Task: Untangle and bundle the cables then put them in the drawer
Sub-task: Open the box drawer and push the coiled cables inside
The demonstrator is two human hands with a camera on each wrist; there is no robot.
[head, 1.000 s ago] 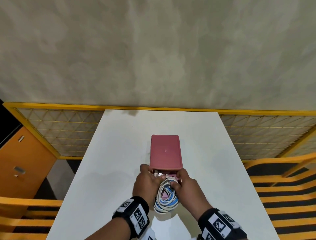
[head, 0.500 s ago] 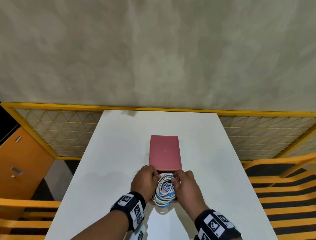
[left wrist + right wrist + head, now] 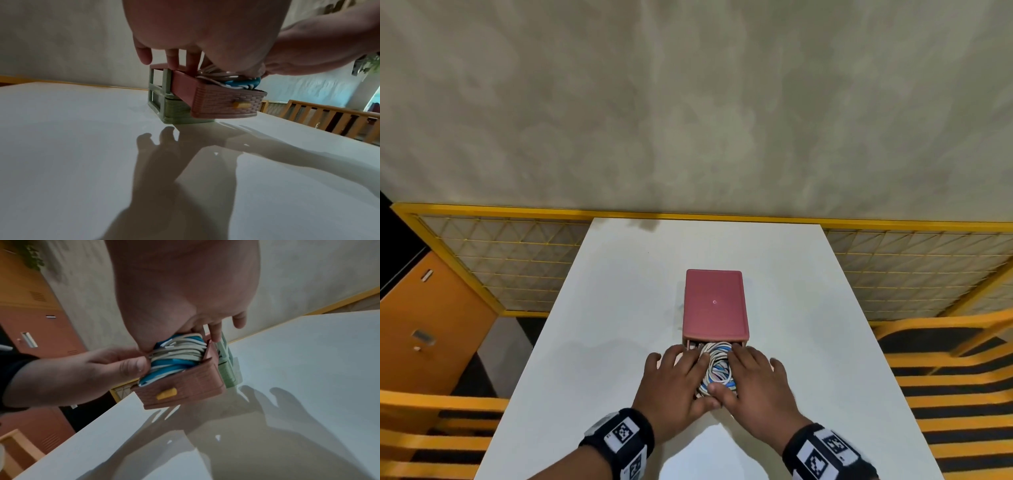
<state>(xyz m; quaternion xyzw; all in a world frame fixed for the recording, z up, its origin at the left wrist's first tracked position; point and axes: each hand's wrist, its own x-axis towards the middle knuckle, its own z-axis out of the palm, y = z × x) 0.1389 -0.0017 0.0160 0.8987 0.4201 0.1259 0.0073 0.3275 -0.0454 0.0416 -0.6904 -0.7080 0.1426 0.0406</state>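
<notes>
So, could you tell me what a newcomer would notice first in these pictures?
Probably the coil of white and blue cables packed into the open pink drawer near the front middle of the white table. The left hand and right hand press on it from either side. Orange chairs flank the table.

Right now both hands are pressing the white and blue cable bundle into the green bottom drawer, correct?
Not quite. The cable bundle sits in the pink top drawer, pulled open; the green bottom drawer stays closed. The left wrist view shows it. Both hands, left hand and right hand, do press it.
</notes>
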